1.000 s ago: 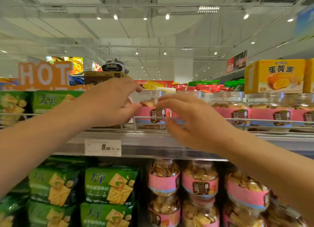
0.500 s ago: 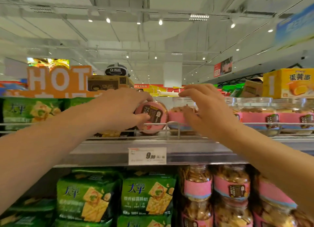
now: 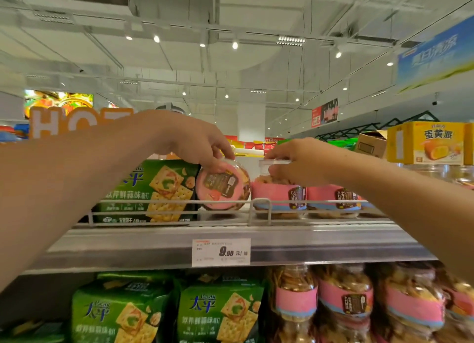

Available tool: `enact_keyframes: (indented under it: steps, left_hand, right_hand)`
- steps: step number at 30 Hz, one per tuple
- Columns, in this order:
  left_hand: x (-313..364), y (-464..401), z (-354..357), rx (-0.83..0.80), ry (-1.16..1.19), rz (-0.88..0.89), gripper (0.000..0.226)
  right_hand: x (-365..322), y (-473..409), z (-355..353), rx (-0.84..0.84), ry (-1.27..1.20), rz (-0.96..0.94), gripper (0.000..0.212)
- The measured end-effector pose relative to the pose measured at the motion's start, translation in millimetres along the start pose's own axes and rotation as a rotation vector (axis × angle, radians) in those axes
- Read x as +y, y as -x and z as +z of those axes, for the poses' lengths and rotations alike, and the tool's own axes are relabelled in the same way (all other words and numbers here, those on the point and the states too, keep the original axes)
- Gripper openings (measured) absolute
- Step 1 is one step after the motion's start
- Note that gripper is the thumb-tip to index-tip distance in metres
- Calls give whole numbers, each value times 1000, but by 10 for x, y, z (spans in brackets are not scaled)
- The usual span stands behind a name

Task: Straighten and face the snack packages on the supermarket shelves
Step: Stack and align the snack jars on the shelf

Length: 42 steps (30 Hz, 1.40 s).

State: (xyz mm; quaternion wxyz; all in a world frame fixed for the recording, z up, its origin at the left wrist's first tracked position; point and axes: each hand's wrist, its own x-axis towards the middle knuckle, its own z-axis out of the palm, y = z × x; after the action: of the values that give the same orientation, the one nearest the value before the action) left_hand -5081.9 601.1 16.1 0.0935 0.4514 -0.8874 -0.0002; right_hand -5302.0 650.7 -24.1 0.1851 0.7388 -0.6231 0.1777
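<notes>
On the top shelf (image 3: 154,245) my left hand (image 3: 197,142) grips a tipped clear snack jar (image 3: 223,186) with a pink label, its label face turned toward me. It leans beside a green cracker pack (image 3: 151,188). My right hand (image 3: 297,160) holds the lid and upper part of an upright pink-labelled jar (image 3: 279,196) just right of the wire divider (image 3: 259,209). More such jars (image 3: 333,199) stand in a row to the right.
A wire rail runs along the shelf front, with a 9.90 price tag (image 3: 221,252) below it. The lower shelf holds green cracker packs (image 3: 218,314) and pink-labelled jars (image 3: 343,301). Yellow boxes (image 3: 433,142) and a brown carton (image 3: 370,145) sit at upper right.
My left hand has tipped the jar further onto its side and shifted to its top. The right hand has moved onto the neighbouring upright jar. The view has shifted left and up.
</notes>
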Motion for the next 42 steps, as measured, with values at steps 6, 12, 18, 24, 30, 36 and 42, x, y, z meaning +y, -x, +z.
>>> enact_keyframes:
  steps: [6,12,18,24,30,36,42]
  left_hand:
    - [-39,-161,-163,-96,213,-110,25]
    - [-118,-357,-50,-45,372,-143,27]
    - [-37,-389,70,-23,354,-141,21]
    - [6,-227,46,23,172,-49,69]
    - [-12,-184,123,23,95,-96,50]
    - [-29,-170,150,-21,141,-115,45]
    - [-85,-170,219,46,105,-64,57]
  right_hand:
    - [98,-44,35,47,-74,-55,36]
    - [136,-58,44,55,-61,-86,38]
    - [139,-41,60,50,-66,-91,37]
    - [139,-53,10,-12,-110,-51,36]
    - [166,-173,-88,-192,-285,17,41]
    - [199,-262,-114,-291,-258,13,41]
    - [225,-226,-89,-268,-284,-24,36]
